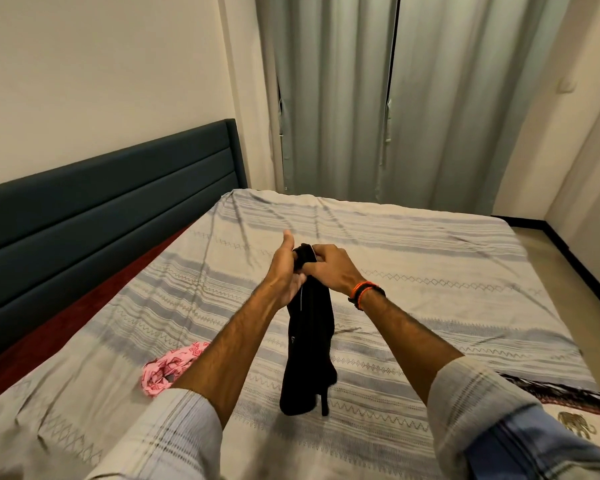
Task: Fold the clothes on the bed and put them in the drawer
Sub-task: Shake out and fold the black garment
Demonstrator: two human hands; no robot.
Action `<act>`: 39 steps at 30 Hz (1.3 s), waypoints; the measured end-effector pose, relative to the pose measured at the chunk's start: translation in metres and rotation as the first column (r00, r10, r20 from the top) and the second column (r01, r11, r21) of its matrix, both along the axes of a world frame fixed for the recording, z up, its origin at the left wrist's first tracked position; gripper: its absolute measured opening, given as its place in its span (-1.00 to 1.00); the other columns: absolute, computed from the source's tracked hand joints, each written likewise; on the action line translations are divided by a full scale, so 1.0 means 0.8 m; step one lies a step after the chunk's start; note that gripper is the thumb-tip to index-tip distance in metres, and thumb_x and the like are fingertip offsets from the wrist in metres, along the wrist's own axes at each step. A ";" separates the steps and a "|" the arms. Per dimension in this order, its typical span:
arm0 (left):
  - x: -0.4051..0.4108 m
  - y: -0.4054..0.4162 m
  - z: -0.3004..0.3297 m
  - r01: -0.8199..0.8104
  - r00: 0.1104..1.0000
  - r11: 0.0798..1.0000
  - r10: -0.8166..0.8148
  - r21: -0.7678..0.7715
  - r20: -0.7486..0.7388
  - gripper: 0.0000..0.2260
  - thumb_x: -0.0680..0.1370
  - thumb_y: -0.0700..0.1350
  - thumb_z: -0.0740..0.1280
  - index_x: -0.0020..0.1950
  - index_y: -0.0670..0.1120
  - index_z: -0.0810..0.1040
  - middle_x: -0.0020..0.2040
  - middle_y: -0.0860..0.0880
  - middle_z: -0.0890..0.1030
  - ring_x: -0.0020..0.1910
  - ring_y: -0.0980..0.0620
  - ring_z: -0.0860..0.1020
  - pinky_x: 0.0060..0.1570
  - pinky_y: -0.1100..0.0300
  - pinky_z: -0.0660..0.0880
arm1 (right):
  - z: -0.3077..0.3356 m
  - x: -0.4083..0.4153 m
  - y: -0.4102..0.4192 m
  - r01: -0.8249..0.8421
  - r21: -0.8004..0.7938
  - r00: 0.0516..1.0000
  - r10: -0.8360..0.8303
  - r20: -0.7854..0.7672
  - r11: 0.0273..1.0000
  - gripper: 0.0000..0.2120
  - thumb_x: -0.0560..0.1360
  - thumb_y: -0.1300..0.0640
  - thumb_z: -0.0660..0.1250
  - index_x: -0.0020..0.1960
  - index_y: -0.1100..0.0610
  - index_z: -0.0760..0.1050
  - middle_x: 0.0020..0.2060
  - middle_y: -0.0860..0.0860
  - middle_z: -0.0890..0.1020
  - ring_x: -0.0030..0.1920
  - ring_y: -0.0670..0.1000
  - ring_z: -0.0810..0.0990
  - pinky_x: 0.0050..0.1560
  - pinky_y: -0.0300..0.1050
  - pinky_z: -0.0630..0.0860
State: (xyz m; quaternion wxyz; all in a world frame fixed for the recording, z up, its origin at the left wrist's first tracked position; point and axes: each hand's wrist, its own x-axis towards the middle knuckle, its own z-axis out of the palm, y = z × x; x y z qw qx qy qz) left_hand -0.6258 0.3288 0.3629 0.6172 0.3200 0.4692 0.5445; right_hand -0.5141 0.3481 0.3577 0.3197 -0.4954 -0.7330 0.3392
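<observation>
- I saw both of the person's arms stretched out over the bed (413, 271), which was covered in a grey and cream striped sheet.
- The left hand (286, 268) gripped the upper end of a black garment (309, 344), thumb pointing up.
- The right hand (329, 268), touching the left, had its fingers curled round the same top edge.
- The black garment hung down from both hands in a long bundle, its lower end resting on the sheet near me.
- A pink patterned garment (168, 367) lay crumpled on the bed to the near left, apart from the black one.
- Grey-green curtains (378, 98) hung at the far side; a dark headboard (101, 206) ran along the left.
</observation>
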 end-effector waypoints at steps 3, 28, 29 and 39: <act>0.000 -0.008 -0.001 0.083 0.995 0.996 -0.083 -0.009 0.064 -0.36 0.64 0.26 -0.04 0.19 -0.30 0.47 0.19 -0.25 0.58 0.17 -0.13 0.59 0.13 0.03 0.56 | -0.009 -0.004 0.004 0.164 0.102 0.982 -0.172 0.074 0.981 -0.88 0.36 0.10 0.43 -0.14 0.10 0.56 -0.26 0.01 0.63 -0.23 0.02 0.58 -0.30 -0.19 0.43; -0.051 0.003 0.009 0.112 0.827 0.988 -0.032 0.109 -0.561 -0.64 0.30 -0.16 0.61 0.03 -0.05 0.59 -0.02 0.02 0.64 -0.04 0.11 0.58 -0.16 0.30 0.50 | 0.031 0.119 0.013 -0.003 -0.047 0.971 -0.008 -0.241 0.999 -0.85 0.53 0.29 0.39 0.08 0.15 0.60 -0.03 0.05 0.68 0.10 0.11 0.62 0.29 0.20 0.49; -0.048 0.003 0.012 0.117 0.822 0.986 -0.027 0.122 -0.569 -0.66 0.30 -0.17 0.61 0.00 -0.04 0.59 -0.04 0.03 0.64 -0.06 0.13 0.58 -0.19 0.32 0.48 | 0.031 0.123 0.012 0.000 -0.040 0.977 -0.008 -0.211 0.999 -0.87 0.53 0.27 0.39 0.06 0.14 0.60 -0.03 0.05 0.68 0.10 0.12 0.62 0.28 0.20 0.50; -0.012 0.005 0.012 0.209 0.740 0.972 -0.087 0.105 -0.667 -0.63 0.33 -0.24 0.59 0.11 -0.20 0.63 -0.04 -0.02 0.66 -0.10 0.13 0.60 -0.17 0.33 0.50 | 0.016 0.164 -0.007 0.091 -0.067 0.988 -0.099 -0.120 0.994 -0.87 0.51 0.22 0.42 0.05 0.15 0.59 -0.06 0.06 0.68 0.08 0.11 0.65 0.23 0.14 0.55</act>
